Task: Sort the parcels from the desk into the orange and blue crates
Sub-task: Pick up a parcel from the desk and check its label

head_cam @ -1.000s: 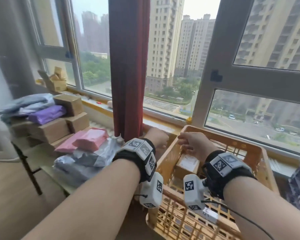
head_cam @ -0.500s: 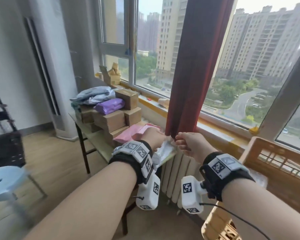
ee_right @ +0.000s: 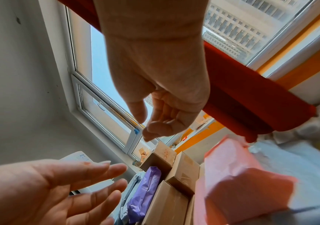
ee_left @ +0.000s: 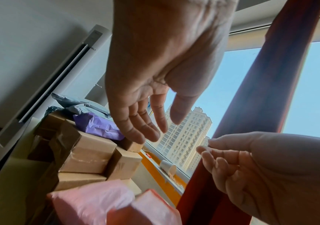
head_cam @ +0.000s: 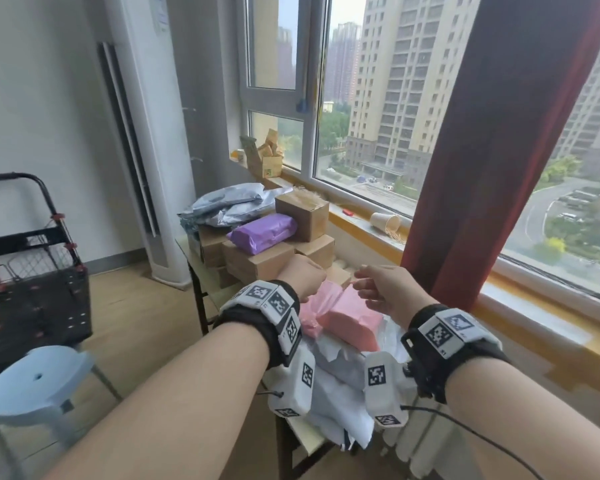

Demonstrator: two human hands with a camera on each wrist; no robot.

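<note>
Parcels are piled on the desk (head_cam: 303, 439) under the window. Nearest lie two pink soft parcels (head_cam: 350, 322) (ee_right: 238, 175) on white and grey poly bags (head_cam: 336, 393). Behind them a purple parcel (head_cam: 262, 232) (ee_left: 97, 126) rests on several cardboard boxes (head_cam: 257, 259), with grey bags (head_cam: 229, 202) at the far end. My left hand (head_cam: 305, 277) (ee_left: 145, 121) hovers over the pink parcels, fingers straight, holding nothing. My right hand (head_cam: 378, 289) (ee_right: 161, 121) hangs beside it, loosely curled and empty. Neither crate is in view.
A red curtain (head_cam: 499, 150) hangs right of the desk, a radiator (head_cam: 413, 445) below it. A tipped paper cup (head_cam: 385, 221) lies on the sill. On the floor at left stand a black trolley (head_cam: 32, 289), a blue stool (head_cam: 35, 379) and a tall white air conditioner (head_cam: 146, 133).
The view has swung left from the orange crate to the desk. Both empty hands have moved from the crate's rim to above the pink parcels.
</note>
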